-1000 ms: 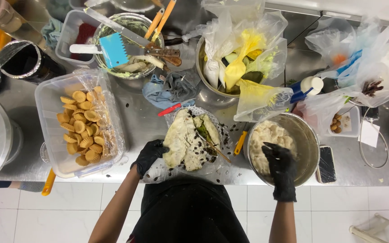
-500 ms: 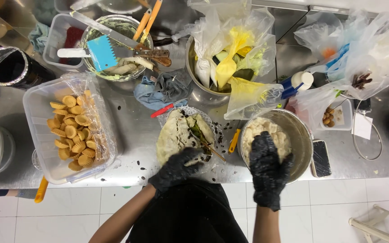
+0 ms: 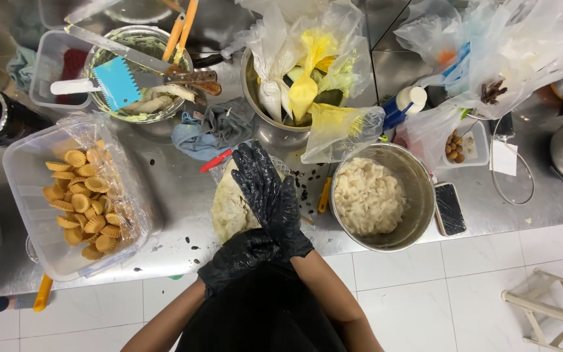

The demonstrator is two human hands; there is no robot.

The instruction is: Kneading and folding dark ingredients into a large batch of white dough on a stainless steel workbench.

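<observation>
One pale lump of dough [image 3: 229, 205] sits on the steel counter [image 3: 177, 189] near its front edge, between one clear plastic tub [image 3: 24, 189] heaped with small fluted yellow cups, too many to count, and one steel bowl [image 3: 418, 189] of pale chopped filling. Two black-gloved hands meet over the dough: right hand [image 3: 268, 192] laid flat on top, fingers straight and close together, gripping nothing. Left hand [image 3: 239, 257] curls at the dough's near edge just under the right wrist; whether its fingers clamp anything, cannot tell.
</observation>
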